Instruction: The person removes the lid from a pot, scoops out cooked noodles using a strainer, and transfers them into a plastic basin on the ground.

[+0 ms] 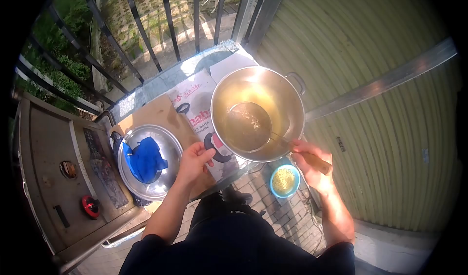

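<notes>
A large metal pot (pixel 292 114) stands on the table before me, with pale yellowish liquid inside. My right hand (pixel 313 165) is wrapped round the wooden handle (pixel 316 162) of a round strainer (pixel 248 126). The strainer's bowl rests inside the pot, and small pale bits show in it. To the left of the pot, my left hand (pixel 197 159) hovers with loosely bent fingers and thumb apart, holding nothing. Beside its wrist is a wide metal basin (pixel 173 170) with a blue cloth (pixel 146 160) in it.
Printed cardboard (pixel 192 97) covers part of the table. Below the pot, on the brick paving, a light-blue bowl (pixel 284 181) holds yellowish pieces. A worn cabinet (pixel 58 143) stands at left, black railings (pixel 168 21) behind, and a ribbed greenish wall (pixel 385 128) at right.
</notes>
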A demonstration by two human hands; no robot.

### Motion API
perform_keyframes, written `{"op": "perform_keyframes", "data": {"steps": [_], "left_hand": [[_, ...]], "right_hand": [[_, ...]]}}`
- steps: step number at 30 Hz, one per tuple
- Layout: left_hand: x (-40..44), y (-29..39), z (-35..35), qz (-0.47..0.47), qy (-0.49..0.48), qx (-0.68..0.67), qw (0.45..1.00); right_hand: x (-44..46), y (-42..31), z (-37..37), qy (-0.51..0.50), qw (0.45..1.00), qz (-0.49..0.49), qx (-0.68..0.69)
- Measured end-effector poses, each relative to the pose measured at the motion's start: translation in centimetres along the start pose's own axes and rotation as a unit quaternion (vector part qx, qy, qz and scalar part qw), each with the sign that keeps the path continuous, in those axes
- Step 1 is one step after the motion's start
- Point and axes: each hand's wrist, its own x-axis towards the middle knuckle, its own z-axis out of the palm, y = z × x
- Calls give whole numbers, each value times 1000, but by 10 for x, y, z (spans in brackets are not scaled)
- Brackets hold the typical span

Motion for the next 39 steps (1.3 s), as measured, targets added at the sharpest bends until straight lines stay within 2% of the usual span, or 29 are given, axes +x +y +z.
{"op": "perform_keyframes", "data": {"steps": [3, 5, 9, 13, 15, 16, 17, 19, 20, 21, 24, 26, 27, 29, 30, 31, 32, 33, 35, 37, 39], "left_hand": [[0, -1, -1, 0, -1, 0, 1000], [0, -1, -1, 4, -3, -2, 1000], [0, -3, 0, -3, 3, -2, 1000], [0, -2, 1, -2, 13, 15, 1000], [-1, -2, 1, 0, 10, 15, 1000], [0, -3, 1, 3, 12, 15, 1000], [0, -3, 1, 3, 10, 14, 1000], [0, -4, 0, 7, 6, 7, 1000], [-1, -4, 0, 7, 7, 6, 1000], [-1, -3, 1, 4, 9, -1, 1000], [-1, -3, 0, 3, 10, -9, 1000], [1, -4, -1, 5, 7, -10, 1000], [2, -6, -2, 6, 6, -10, 1000], [2, -6, -2, 8, 5, -9, 1000], [2, -5, -2, 4, 6, -6, 1000], [2, -3, -2, 1, 8, -3, 1000], [2, -3, -1, 2, 10, -1, 1000], [2, -3, -1, 0, 10, -4, 1000], [1, -3, -1, -2, 13, -5, 1000], [1, -1, 1, -6, 14, -6, 1000], [1, 0, 1, -3, 12, -4, 1000]], "right_hand": [[-6, 8, -2, 20, 998, 48, 46], [-8, 10, -9, 44, 983, 144, 104], [3, -6, -31, 74, 961, 203, 173], [22, -13, -54, 83, 984, 136, 73], [37, -19, -60, 34, 991, -58, -114], [44, -20, -63, -9, 989, -86, -119], [49, -18, -63, -8, 989, -85, -121], [59, -10, -57, -81, 947, -174, -258], [63, -5, -58, -132, 946, -168, -244], [64, -6, -56, -134, 946, -169, -243], [61, -12, -49, -185, 952, -126, -210], [51, -16, -47, -140, 973, -69, -170], [46, -15, -43, -141, 973, -69, -169], [38, -8, -32, -95, 994, 29, -46], [34, -6, -25, -95, 994, 28, -45], [30, -3, -16, -81, 994, 73, -8], [29, -1, -10, -68, 990, 118, 31], [29, 3, -7, -68, 990, 117, 34], [29, 8, -3, -26, 968, 189, 160], [31, 10, -7, -7, 964, 190, 186], [32, 14, -15, 8, 943, 234, 236]]}}
